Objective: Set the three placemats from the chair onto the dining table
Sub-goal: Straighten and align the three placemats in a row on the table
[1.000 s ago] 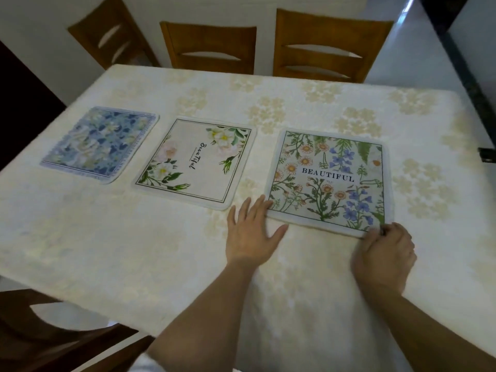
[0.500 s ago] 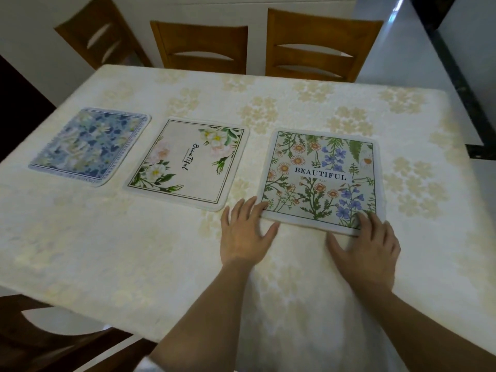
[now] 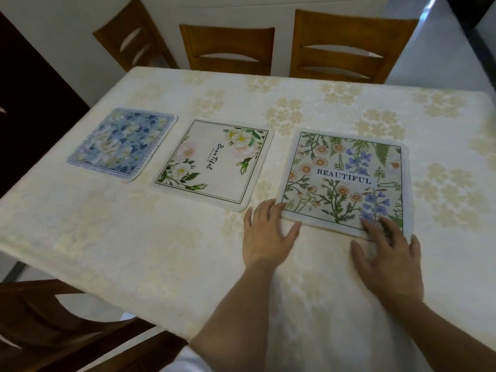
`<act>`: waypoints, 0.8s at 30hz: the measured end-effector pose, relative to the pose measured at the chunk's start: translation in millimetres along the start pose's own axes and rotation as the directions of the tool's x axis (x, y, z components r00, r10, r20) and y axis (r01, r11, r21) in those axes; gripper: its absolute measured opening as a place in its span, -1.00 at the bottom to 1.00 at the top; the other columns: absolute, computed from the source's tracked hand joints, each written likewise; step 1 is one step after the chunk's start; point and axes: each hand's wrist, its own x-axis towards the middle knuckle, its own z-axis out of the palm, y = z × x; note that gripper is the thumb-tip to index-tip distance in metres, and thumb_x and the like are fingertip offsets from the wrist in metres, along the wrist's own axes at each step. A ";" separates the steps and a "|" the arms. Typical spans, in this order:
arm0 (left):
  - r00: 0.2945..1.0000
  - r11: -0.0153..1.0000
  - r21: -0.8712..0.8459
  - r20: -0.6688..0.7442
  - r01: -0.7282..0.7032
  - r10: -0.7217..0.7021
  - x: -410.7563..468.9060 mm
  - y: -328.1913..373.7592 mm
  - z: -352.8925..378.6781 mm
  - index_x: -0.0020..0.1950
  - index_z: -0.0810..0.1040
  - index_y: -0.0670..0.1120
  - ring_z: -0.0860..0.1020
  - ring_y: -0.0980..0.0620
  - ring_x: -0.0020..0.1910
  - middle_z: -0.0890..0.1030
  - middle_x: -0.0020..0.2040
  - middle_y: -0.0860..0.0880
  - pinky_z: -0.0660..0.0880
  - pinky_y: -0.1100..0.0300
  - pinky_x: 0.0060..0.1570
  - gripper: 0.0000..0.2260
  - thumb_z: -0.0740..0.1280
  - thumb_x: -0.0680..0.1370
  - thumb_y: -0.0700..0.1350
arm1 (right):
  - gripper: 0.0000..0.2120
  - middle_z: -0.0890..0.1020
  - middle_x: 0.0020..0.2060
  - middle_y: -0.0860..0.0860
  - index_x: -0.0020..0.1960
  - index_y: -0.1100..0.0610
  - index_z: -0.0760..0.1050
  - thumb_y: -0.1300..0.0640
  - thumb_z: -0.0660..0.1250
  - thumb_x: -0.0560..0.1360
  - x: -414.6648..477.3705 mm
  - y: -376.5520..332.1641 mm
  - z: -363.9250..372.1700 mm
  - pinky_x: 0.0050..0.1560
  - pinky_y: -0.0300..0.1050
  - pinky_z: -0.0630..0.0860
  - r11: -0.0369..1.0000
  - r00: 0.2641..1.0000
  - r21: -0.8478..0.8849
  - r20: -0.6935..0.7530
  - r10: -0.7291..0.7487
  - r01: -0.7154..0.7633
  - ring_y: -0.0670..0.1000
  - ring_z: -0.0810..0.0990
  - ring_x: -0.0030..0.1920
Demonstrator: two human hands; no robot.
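Three placemats lie flat in a row on the dining table (image 3: 134,237), which has a cream floral cloth. A blue flowered placemat (image 3: 123,143) is on the left. A white placemat with roses and script (image 3: 214,163) is in the middle. A wildflower placemat reading BEAUTIFUL (image 3: 345,178) is on the right. My left hand (image 3: 267,234) rests flat, fingers spread, with its fingertips on that mat's near left corner. My right hand (image 3: 386,259) lies flat with fingers spread over the mat's near right edge. Neither hand grips anything.
Three wooden chairs stand along the far side, one behind the left corner (image 3: 131,41), one in the middle (image 3: 228,47), one on the right (image 3: 346,47). A dark wooden chair (image 3: 53,326) sits at the near left beside me. White floor shows beyond the table's right end.
My right hand has gone from pinching the wildflower mat's near right corner to lying flat and open on its near edge. The left hand has stayed at the near left corner.
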 end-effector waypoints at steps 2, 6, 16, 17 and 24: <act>1.000 1.000 -0.005 -0.007 0.000 0.000 -0.6 0.0 -1.6 0.45 0.35 0.13 0.20 0.10 0.53 0.32 0.49 0.11 -0.05 -0.03 0.59 -0.46 0.10 0.57 0.37 | -0.35 0.32 0.46 0.12 0.49 0.01 0.31 -0.23 0.35 0.49 0.8 -1.7 0.7 0.45 0.32 0.31 0.996 0.996 0.055 -0.038 0.075 -0.073 0.20 0.26 0.45; 1.000 1.000 0.002 0.004 -0.001 0.001 -0.4 -0.7 -1.3 0.45 0.35 0.14 0.22 0.08 0.52 0.33 0.48 0.12 -0.03 -0.05 0.58 -0.47 0.10 0.58 0.37 | -0.20 0.31 0.46 0.21 0.49 0.11 0.23 -0.34 0.32 0.45 1.8 -1.8 2.6 0.45 0.33 0.32 0.983 0.981 0.043 -0.061 0.182 -0.180 0.31 0.29 0.45; 0.999 0.999 0.035 -0.039 -0.008 0.010 -0.1 0.7 1.9 0.36 0.41 0.10 0.32 0.07 0.41 0.42 0.36 0.11 0.12 -0.02 0.53 -0.48 0.08 0.57 0.39 | -0.26 0.26 0.53 0.13 0.53 0.10 0.24 -0.33 0.22 0.52 0.1 3.6 5.3 0.55 0.27 0.16 0.992 0.994 0.069 -0.019 0.111 -0.110 0.26 0.10 0.57; 0.999 1.000 0.021 -0.049 -0.002 0.003 -0.3 0.8 2.4 0.34 0.42 0.09 0.33 0.06 0.38 0.42 0.32 0.10 0.15 -0.01 0.52 -0.49 0.10 0.57 0.39 | -0.26 0.26 0.54 0.13 0.54 0.10 0.24 -0.33 0.20 0.53 0.0 4.3 5.9 0.55 0.26 0.14 0.993 0.995 0.065 -0.012 0.097 -0.096 0.26 0.08 0.58; 0.996 0.997 -0.011 -0.055 0.075 -0.076 -0.2 0.4 5.3 0.33 0.37 0.08 0.33 -0.01 0.35 0.37 0.29 0.05 0.32 0.01 0.44 -0.51 0.14 0.56 0.36 | -0.31 0.25 0.56 0.06 0.57 0.06 0.24 -0.28 0.20 0.56 1.0 5.7 7.3 0.57 0.19 0.12 0.997 0.998 0.057 0.025 0.059 -0.060 0.22 0.07 0.59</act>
